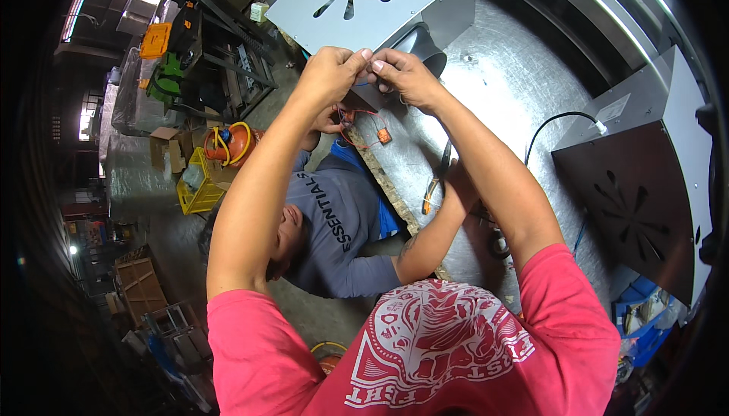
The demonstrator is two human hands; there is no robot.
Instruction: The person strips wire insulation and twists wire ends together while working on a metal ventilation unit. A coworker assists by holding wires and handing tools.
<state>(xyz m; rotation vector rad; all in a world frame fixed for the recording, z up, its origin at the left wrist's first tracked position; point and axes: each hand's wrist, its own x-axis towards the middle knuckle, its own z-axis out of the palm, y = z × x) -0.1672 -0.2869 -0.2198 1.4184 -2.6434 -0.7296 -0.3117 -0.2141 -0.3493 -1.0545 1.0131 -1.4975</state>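
Observation:
Both my hands are raised close together in front of the grey metal housing (364, 25), which has petal-shaped slots and a round dark duct (427, 47). My left hand (334, 74) is closed, thumb and forefinger pinched. Fingertips nearly touching it, my right hand (408, 80) is pinched as well. Whatever lies between the fingers is too small to make out. Just below them, a co-worker's hand (326, 121) is at thin red wires (363, 112) with a small orange part (383, 136) attached. The co-worker's other hand (459, 182) rests by orange-handled pliers (430, 188).
The shiny metal table (486, 89) has a worn edge along the co-worker (334, 226) in a grey shirt. A second slotted housing (630, 196) stands at the right with a black cable (558, 117). An orange gas cylinder (239, 145) and a yellow crate (199, 184) are left.

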